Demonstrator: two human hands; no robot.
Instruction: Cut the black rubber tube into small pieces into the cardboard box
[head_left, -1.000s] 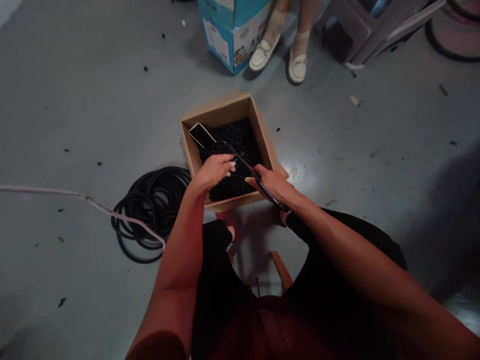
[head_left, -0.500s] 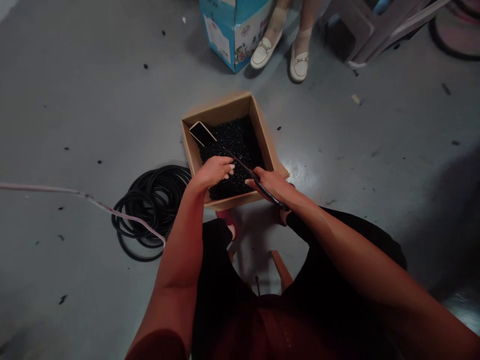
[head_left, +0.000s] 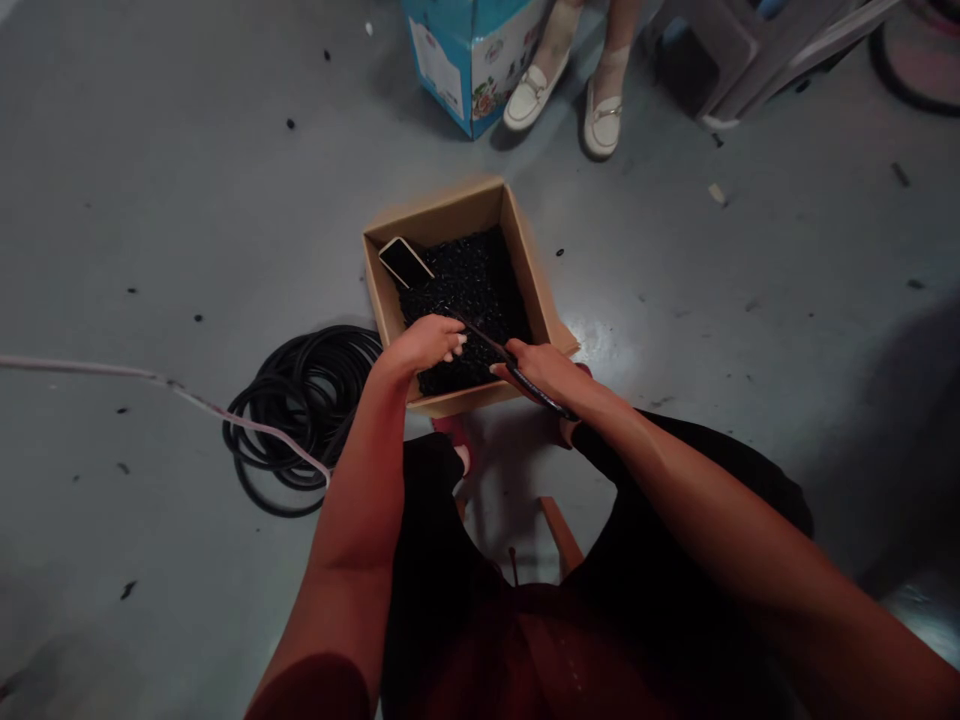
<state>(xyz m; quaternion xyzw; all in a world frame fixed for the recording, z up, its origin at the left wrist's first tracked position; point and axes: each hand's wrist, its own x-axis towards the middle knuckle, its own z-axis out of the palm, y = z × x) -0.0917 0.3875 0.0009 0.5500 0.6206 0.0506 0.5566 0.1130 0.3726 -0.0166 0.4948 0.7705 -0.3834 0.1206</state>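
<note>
Over an open cardboard box, my right hand is closed around a long dark tool with a black handle. The tool's thin end slants up and left, reaching beside the fingertips of my left hand. Those left fingers are pressed together; what they pinch, if anything, is too small to make out. Many small black pieces fill the box beneath both hands. A phone-shaped black object with a pale edge lies tilted on them in the far left corner.
Left of the box lies a coil of black tubing, and a pale cord crosses to it. Beyond stand a blue carton, another person's white shoes and a grey plastic stool. Small black bits dot the floor.
The view has shifted slightly. Both hands stay almost in place over the box, and the tool's thin end remains by my left fingertips.
</note>
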